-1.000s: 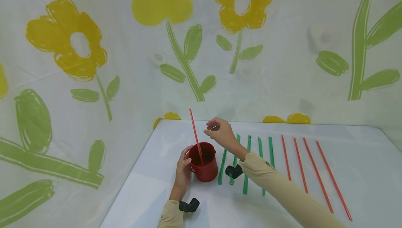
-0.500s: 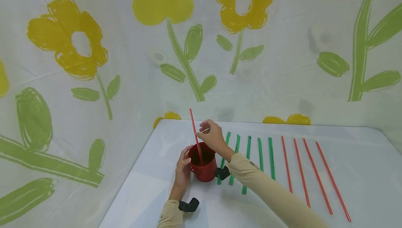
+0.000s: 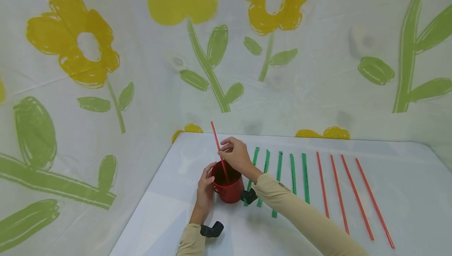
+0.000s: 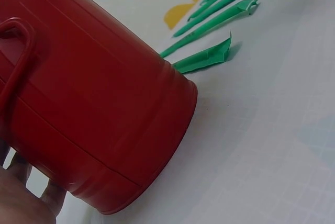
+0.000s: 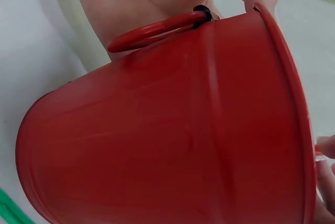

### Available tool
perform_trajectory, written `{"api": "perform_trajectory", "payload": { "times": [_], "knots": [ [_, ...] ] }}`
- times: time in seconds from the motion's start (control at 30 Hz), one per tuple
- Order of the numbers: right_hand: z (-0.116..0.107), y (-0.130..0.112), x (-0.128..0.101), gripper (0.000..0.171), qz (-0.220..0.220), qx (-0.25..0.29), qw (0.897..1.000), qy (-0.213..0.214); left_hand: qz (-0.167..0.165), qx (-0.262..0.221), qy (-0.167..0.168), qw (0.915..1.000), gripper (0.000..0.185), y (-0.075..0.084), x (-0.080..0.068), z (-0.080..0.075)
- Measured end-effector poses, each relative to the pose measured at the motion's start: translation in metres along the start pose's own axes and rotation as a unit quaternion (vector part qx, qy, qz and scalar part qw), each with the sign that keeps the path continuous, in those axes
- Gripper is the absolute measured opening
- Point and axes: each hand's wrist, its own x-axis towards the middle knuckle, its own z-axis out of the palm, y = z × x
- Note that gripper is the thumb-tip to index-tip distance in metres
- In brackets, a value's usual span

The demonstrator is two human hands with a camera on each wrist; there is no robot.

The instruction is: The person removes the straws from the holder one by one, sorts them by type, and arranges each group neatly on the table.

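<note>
A small red metal bucket stands upright on the white table. My left hand grips its left side, thumb near the rim; in the left wrist view the bucket hides most of that hand. A long red straw leans inside the bucket, its upper part sticking out above the rim. Over the bucket mouth, my right hand pinches this straw; in the right wrist view a bit of red shows between the fingertips. The bucket's handle hangs at its side.
Several green strips, like wrapped straws, lie in a row right of the bucket, partly under my right forearm. Further right lie several red straws. A flower-printed cloth hangs behind the table.
My right hand has moved left and slightly down to the straw in the bucket and now pinches it. The straw's top has tilted slightly left. My left hand stays on the bucket.
</note>
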Motion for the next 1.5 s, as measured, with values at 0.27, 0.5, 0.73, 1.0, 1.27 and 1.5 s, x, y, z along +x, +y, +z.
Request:
{"api": "perform_trajectory", "payload": {
  "times": [0.27, 0.5, 0.73, 1.0, 1.27, 1.5],
  "knots": [
    [-0.006, 0.0, -0.003, 0.019, -0.034, -0.002, 0.998, 0.048, 0.0, 0.002, -0.001, 1.0, 0.056, -0.001, -0.001, 0.001],
    [-0.014, -0.002, -0.005, 0.019, -0.054, 0.002, 0.996, 0.075, 0.003, 0.003, -0.006, 1.0, 0.058, 0.0, -0.001, 0.001],
    [-0.026, -0.013, -0.006, 0.02, -0.064, 0.039, 0.993, 0.089, 0.014, 0.008, -0.008, 0.9998, 0.059, 0.0, -0.001, 0.0],
    [-0.044, -0.022, -0.005, 0.021, -0.079, 0.079, 0.988, 0.106, 0.022, 0.009, -0.014, 0.9996, 0.057, 0.0, -0.001, 0.0],
    [-0.06, -0.033, -0.003, 0.022, -0.092, 0.091, 0.984, 0.118, 0.019, -0.006, -0.013, 0.9997, 0.058, 0.0, -0.001, 0.0],
    [-0.076, -0.061, -0.011, 0.024, -0.111, 0.109, 0.98, 0.12, 0.016, -0.008, -0.011, 0.9998, 0.058, -0.002, -0.001, 0.0]
  ]
}}
